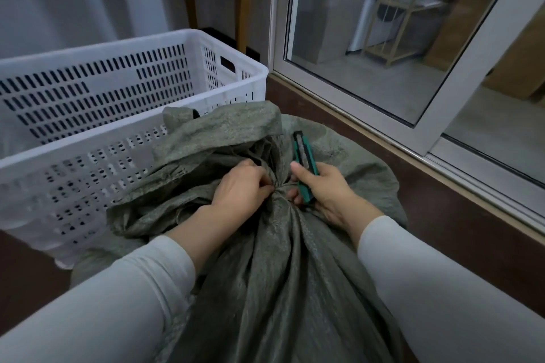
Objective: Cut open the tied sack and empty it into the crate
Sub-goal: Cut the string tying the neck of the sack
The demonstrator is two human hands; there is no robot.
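Note:
A grey-green woven sack (274, 274) stands in front of me, its neck gathered and bound by a thin tie (284, 186). My left hand (241, 186) pinches the bunched neck right at the tie. My right hand (321, 188) grips a green utility knife (305, 162), its lower end against the tie on the right side and its upper end pointing away from me. The loose top of the sack flops toward a white perforated plastic crate (88, 138) on the left, touching its near corner. Nothing shows inside the crate.
A dark brown floor (442, 230) runs to the right of the sack. A white-framed sliding glass door (413, 115) and its raised sill border that side. Behind the crate are a grey wall and a wooden post (244, 0).

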